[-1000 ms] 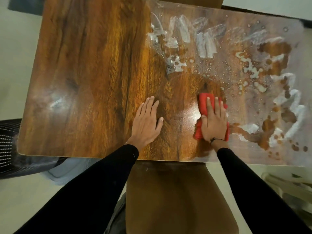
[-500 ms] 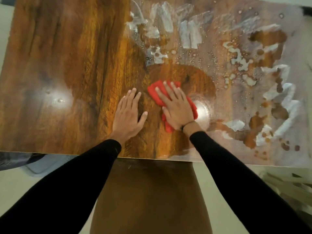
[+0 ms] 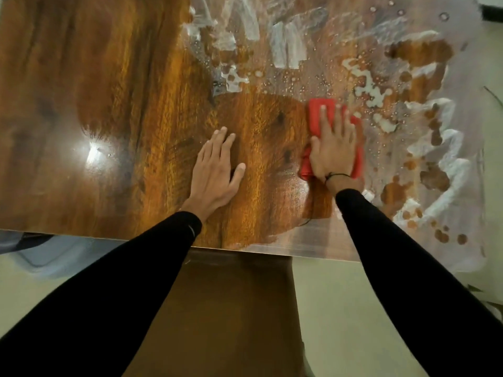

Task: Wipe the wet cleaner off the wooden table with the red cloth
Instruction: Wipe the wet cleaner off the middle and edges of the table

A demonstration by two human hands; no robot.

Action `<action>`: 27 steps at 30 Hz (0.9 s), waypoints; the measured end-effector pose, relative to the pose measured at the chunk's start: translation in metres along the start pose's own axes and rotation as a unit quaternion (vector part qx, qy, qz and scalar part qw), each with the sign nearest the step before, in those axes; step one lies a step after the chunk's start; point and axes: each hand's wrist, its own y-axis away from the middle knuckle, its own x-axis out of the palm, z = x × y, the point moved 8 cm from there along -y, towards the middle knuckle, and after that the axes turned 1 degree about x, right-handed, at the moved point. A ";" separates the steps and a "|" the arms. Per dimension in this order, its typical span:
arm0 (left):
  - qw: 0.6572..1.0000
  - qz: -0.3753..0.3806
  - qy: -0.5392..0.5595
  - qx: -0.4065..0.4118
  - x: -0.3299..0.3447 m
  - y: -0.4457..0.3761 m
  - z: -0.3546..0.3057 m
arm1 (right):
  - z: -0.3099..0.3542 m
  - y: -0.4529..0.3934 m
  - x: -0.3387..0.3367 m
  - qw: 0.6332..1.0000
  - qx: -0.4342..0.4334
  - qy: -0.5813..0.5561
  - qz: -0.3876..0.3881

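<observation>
My right hand (image 3: 334, 151) covers most of the red cloth (image 3: 318, 112). The frame cuts off the worktop (image 3: 81, 91) at top and left, and the chair seat (image 3: 217, 308) below.

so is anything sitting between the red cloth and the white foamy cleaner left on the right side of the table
Nothing visible. The right hand presses the folded red cloth flat at the edge of the white foamy cleaner, with only wet wooden table beyond. The left hand rests on the wiped side.
</observation>
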 end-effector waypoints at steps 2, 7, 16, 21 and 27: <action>1.000 -0.002 -0.011 0.002 0.005 -0.003 -0.001 | 0.032 0.003 0.005 0.998 -0.065 0.014 0.006; 1.000 -0.007 -0.030 0.001 0.011 0.000 0.001 | 0.056 0.062 0.023 0.981 -0.191 0.019 0.027; 0.999 -0.016 -0.039 -0.002 0.012 -0.004 -0.005 | -0.116 0.046 -0.020 0.998 0.067 0.014 -0.011; 0.999 -0.030 -0.038 0.000 0.011 -0.005 -0.003 | -0.094 -0.019 -0.025 0.999 0.031 -0.008 0.005; 0.999 -0.025 -0.040 -0.006 0.011 -0.001 -0.001 | 0.007 0.024 0.004 0.982 -0.184 0.018 0.049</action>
